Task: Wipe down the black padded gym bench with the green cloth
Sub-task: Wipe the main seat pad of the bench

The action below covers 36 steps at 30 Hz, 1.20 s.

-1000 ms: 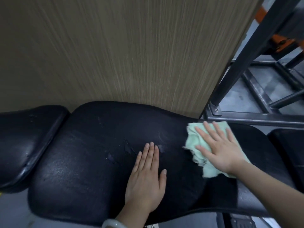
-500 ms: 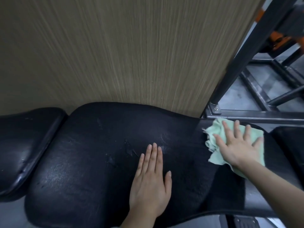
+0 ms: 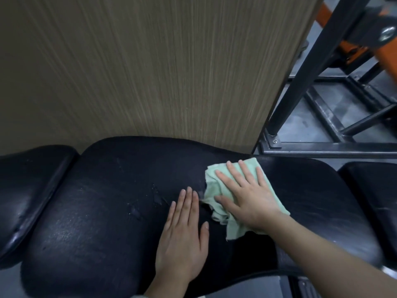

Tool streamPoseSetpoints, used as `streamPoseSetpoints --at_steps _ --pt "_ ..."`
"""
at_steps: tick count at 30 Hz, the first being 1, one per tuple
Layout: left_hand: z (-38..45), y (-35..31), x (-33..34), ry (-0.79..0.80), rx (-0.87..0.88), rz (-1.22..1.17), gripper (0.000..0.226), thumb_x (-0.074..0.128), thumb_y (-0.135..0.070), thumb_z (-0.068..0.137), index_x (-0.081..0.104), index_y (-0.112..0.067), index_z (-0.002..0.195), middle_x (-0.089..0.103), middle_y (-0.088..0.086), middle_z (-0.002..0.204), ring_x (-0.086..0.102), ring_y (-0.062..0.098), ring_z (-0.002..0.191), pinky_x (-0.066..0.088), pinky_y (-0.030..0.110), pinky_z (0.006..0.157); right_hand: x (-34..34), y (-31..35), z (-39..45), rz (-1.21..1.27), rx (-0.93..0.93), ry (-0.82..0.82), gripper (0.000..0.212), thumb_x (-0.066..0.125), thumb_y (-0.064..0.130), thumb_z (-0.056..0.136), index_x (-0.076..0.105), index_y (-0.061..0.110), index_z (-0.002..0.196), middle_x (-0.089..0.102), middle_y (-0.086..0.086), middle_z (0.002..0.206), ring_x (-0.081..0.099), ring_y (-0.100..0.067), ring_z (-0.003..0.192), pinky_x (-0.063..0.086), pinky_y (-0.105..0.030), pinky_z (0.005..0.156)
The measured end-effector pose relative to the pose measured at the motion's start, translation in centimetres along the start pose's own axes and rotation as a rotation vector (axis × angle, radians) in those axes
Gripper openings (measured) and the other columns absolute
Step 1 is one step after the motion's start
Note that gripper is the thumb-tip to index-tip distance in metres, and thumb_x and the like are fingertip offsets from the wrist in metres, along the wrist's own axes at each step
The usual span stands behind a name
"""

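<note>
The black padded bench [image 3: 103,211] stretches across the lower half of the head view, its worn main pad scuffed near the middle. A crumpled pale green cloth [image 3: 217,190] lies on the pad right of centre. My right hand [image 3: 247,196] presses flat on the cloth with fingers spread, pointing up and left. My left hand [image 3: 184,235] rests palm down on the bare pad just left of the cloth, fingers together, holding nothing. Its fingertips almost touch the cloth's left edge.
A wood-grain panel [image 3: 150,72] rises directly behind the bench. A black steel upright [image 3: 305,74] and floor frame [image 3: 322,149] stand at the back right, with orange equipment [image 3: 384,54] beyond. Separate black pads sit at the far left [image 3: 28,186] and far right [image 3: 373,190].
My right hand slid the cloth right toward the bench's far end, then back left to beside my left hand. The left hand stayed flat in place.
</note>
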State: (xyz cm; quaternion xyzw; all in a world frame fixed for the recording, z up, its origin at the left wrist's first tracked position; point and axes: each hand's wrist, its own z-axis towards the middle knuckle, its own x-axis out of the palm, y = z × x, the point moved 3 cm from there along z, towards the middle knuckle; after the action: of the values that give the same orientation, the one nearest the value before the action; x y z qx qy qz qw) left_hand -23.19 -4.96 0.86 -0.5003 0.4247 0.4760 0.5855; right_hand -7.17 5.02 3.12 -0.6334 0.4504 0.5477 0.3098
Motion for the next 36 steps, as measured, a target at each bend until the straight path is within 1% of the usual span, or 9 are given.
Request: streamPoseSetpoints --at_steps 3,10,14,17,22,25,27,32,36 --pt "0.1 0.0 0.2 0.01 -0.012 0.022 0.062 0.025 -0.039 0.096 0.033 -0.002 0.146 0.027 0.01 0.155 0.019 0.017 0.144 0.018 0.036 0.11 0.2 -3.5 -2.7 -0.02 0.103 -0.046 0.072 -0.024 0.081 0.067 -0.021 0.059 0.136 -0.023 0.016 0.155 -0.029 -0.013 0.141 -0.016 -0.046 0.115" --pt "0.1 0.0 0.5 0.017 -0.001 0.04 0.065 0.007 -0.043 0.1 0.033 -0.003 0.145 0.027 0.009 0.155 0.017 0.017 0.145 0.016 0.037 0.111 0.4 -12.4 -9.2 0.041 0.488 -0.054 0.069 -0.008 0.08 0.074 -0.019 0.057 0.138 -0.017 0.015 0.158 -0.022 -0.013 0.144 -0.011 -0.044 0.117" --pt "0.1 0.1 0.7 0.01 0.003 0.023 0.067 0.005 -0.046 0.1 0.031 -0.004 0.146 0.026 0.008 0.155 0.018 0.018 0.145 0.016 0.038 0.112 0.7 -12.4 -10.8 0.107 0.77 -0.059 0.074 -0.001 0.075 0.079 -0.008 0.049 0.148 -0.011 0.009 0.161 -0.013 -0.021 0.147 -0.002 -0.053 0.116" --pt "0.2 0.0 0.7 0.002 0.008 0.017 0.067 0.005 -0.046 0.1 0.03 -0.005 0.147 0.026 0.008 0.156 0.019 0.018 0.145 0.017 0.038 0.111 1.0 -9.9 -10.1 0.129 0.889 -0.078 0.072 0.002 0.072 0.085 -0.009 0.044 0.15 -0.012 0.003 0.161 -0.013 -0.028 0.147 -0.001 -0.06 0.113" --pt "0.0 0.0 0.5 -0.002 0.014 0.014 0.064 0.008 -0.043 0.101 0.028 -0.003 0.147 0.025 0.008 0.156 0.019 0.017 0.145 0.015 0.037 0.112 1.3 -3.1 -6.4 0.077 0.685 -0.057 0.068 0.005 0.068 0.09 -0.017 0.041 0.148 -0.02 0.0 0.159 -0.022 -0.032 0.144 -0.009 -0.062 0.112" --pt "0.0 0.0 0.5 -0.013 0.02 0.022 0.061 0.02 -0.04 0.099 0.027 -0.003 0.147 0.024 0.009 0.156 0.017 0.017 0.145 0.013 0.036 0.113 1.5 0.1 -4.5 0.091 0.512 -0.076 0.071 -0.003 0.069 0.084 -0.015 0.042 0.148 -0.02 0.0 0.159 -0.024 -0.032 0.143 -0.012 -0.062 0.11" --pt "0.0 0.0 0.5 -0.016 0.026 0.022 0.062 0.024 -0.039 0.097 0.027 -0.002 0.147 0.024 0.009 0.156 0.017 0.017 0.145 0.012 0.036 0.114 1.6 1.0 -4.4 0.091 0.39 -0.1 0.076 -0.008 0.071 0.078 -0.011 0.044 0.149 -0.017 0.001 0.16 -0.023 -0.03 0.144 -0.014 -0.061 0.11" --pt "0.0 0.2 0.3 -0.011 0.04 0.001 0.062 0.025 -0.037 0.096 0.025 -0.002 0.147 0.024 0.009 0.156 0.014 0.015 0.145 0.01 0.035 0.115 1.4 -0.3 -6.4 0.083 0.047 -0.097 0.075 -0.006 0.078 0.081 0.003 0.049 0.149 -0.005 0.009 0.161 -0.019 -0.02 0.145 -0.015 -0.051 0.112" --pt "0.0 0.1 0.4 -0.011 0.042 -0.003 0.061 0.024 -0.037 0.097 0.023 -0.003 0.148 0.023 0.008 0.156 0.012 0.015 0.146 0.008 0.034 0.115 1.5 -4.0 -8.1 0.05 0.13 -0.125 0.078 -0.008 0.081 0.078 0.008 0.05 0.148 0.003 0.01 0.161 -0.009 -0.019 0.147 -0.009 -0.048 0.114"
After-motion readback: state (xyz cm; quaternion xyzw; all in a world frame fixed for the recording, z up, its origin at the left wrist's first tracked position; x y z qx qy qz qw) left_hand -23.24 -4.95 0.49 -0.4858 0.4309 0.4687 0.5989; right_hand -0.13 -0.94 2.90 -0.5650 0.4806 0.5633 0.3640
